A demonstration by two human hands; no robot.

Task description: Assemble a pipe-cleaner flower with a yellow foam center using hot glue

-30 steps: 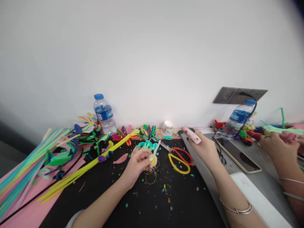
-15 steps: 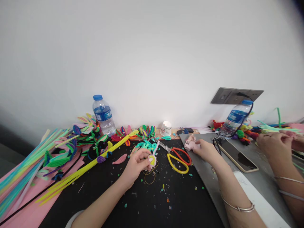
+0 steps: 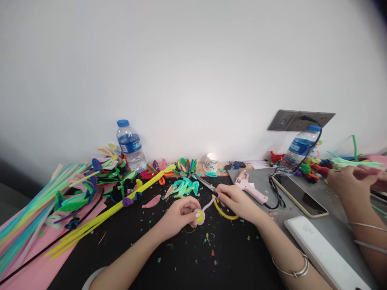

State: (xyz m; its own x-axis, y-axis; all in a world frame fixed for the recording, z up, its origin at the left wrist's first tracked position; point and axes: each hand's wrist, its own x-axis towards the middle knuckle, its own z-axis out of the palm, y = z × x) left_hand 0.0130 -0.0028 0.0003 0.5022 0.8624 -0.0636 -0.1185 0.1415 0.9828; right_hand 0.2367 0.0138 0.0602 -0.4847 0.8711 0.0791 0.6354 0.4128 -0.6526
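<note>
While the left hand (image 3: 180, 217) pinched the yellow-and-lilac fuzzy piece (image 3: 200, 218) above the black tabletop (image 3: 142, 262), I couldn't tell whether the right hand (image 3: 237, 202), covering part of the scissors (image 3: 228, 216), gripped the piece's tail (image 3: 208, 204).

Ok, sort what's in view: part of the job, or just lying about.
Part of the job, it seems:
lilac-and-yellow piece, pinched in the left hand
scissors, partly under the right hand
glue gun, beside the right hand

Lying about, apparently:
phone
left bottle
right bottle
long white object
</note>
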